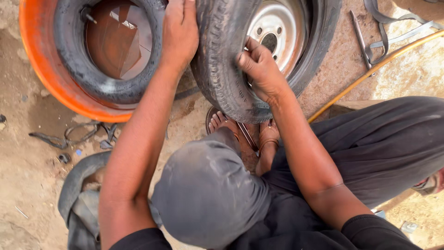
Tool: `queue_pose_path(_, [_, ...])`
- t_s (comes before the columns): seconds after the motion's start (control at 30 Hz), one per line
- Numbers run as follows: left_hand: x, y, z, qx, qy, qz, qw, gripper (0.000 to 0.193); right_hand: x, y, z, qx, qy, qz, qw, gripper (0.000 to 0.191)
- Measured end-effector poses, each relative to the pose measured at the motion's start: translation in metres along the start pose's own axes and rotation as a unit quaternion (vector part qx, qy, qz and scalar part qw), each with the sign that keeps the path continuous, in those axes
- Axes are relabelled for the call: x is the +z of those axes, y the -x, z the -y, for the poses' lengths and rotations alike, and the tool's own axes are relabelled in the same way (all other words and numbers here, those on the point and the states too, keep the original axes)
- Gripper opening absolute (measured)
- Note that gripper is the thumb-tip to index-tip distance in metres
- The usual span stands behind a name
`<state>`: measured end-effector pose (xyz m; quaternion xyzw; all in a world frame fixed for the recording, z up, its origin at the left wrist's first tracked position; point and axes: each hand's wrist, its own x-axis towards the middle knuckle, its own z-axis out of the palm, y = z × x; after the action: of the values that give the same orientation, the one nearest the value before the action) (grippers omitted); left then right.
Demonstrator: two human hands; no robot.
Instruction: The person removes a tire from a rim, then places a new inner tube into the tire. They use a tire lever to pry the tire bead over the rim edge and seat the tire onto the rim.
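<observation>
Pinching something too small to make out, the right hand (260,69) held its fingers (247,59) bunched against the sidewall of the worn black rubber tyre on its silver steel rim (222,69), which stood upright on the sandy ground (27,153) just ahead of the sandalled feet (240,129). The left hand (179,30) lay flat over the ribbed tread on the tyre's left, fingers pressed together, no nearer than the right. Beside it, a limp black inner tube (88,65) sat in a round orange basin (41,60). A yellow hose (370,69) crossed behind.
</observation>
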<state>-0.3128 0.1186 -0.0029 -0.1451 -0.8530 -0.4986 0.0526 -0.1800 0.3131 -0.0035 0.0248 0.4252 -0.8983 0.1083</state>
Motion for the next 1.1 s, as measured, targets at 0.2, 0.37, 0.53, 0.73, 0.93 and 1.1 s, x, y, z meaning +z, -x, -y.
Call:
queue_pose_path(0.2, [-0.006, -0.035, 0.033, -0.065, 0.177, 0.031, 0.982, 0.066, 0.014, -0.052, -0.012, 0.070, 0.358, -0.028, 0.931, 0.086])
queue_pose_path(0.37, [-0.005, -0.052, 0.050, -0.142, 0.194, 0.049, 0.969, 0.080, 0.022, -0.077, 0.006, 0.132, 0.574, -0.046, 0.807, 0.092])
queue_pose_path(0.53, [0.000, -0.018, 0.043, -0.167, 0.168, 0.027, 0.971, 0.083, 0.030, -0.080, 0.031, 0.180, 0.603, -0.031, 0.776, 0.095])
queue_pose_path(0.73, [-0.001, 0.039, 0.034, -0.139, 0.117, 0.071, 0.981, 0.097, 0.033, -0.062, 0.035, 0.285, 0.659, -0.047, 0.694, 0.089])
queue_pose_path(0.93, [0.018, 0.090, 0.057, -0.402, 0.350, 0.149, 0.833, 0.122, 0.010, -0.022, 0.009, 0.295, 0.740, -0.011, 0.604, 0.092])
queue_pose_path(1.1, [0.040, 0.111, 0.075, -0.338, 0.309, 0.161, 0.874, 0.124, -0.018, -0.002, -0.027, 0.279, 0.736, -0.044, 0.616, 0.087])
